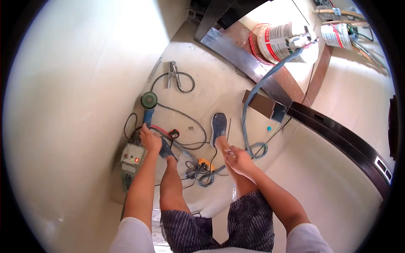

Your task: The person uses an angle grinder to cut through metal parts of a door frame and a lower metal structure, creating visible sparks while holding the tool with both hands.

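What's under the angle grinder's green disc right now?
The angle grinder, held in the left hand, has its green disc over pale floor, with a dark cable running beside it. Whatever lies directly beneath the disc is covered, and contact with the floor cannot be told.

left hand (149, 139) gripping, right hand (237, 160) loosely curled

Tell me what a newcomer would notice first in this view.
The left hand grips a blue angle grinder with a green disc, low by the left wall beside a grey control box with lit lamps. The right hand hangs over a tangle of cables near the person's feet. A thick blue hose runs up to white buckets at the top.
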Demonstrator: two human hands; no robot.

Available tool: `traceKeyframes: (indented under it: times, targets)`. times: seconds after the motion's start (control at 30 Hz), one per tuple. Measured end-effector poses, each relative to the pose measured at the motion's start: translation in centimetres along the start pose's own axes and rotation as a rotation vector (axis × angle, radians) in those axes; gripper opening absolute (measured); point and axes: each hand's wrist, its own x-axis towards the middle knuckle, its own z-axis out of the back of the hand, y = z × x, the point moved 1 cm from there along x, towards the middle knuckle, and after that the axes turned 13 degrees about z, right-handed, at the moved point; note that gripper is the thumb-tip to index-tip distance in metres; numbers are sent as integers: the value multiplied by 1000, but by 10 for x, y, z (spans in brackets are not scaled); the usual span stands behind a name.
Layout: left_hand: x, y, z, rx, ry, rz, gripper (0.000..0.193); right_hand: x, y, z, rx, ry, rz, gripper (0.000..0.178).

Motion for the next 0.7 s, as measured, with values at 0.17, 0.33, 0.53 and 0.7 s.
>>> traceKeyframes:
  times: [0.17, 0.33, 0.53, 0.7]
  targets:
    - [-111, -12, 132, -162, 24, -384, 74, -67, 65, 33, 108, -41, 51, 33]
    - [-215, -4, 288, -246, -3, -343, 73, -165, 127, 101, 202, -394, -29, 30]
    - [-295, -23, 442, -15, -115, -626, 74, -332, 131, 133, 230, -684, -308, 33]
    - [-283, 9, 519, 285, -105, -717, 73, -455, 136, 23, 321, -905, -629, 36]
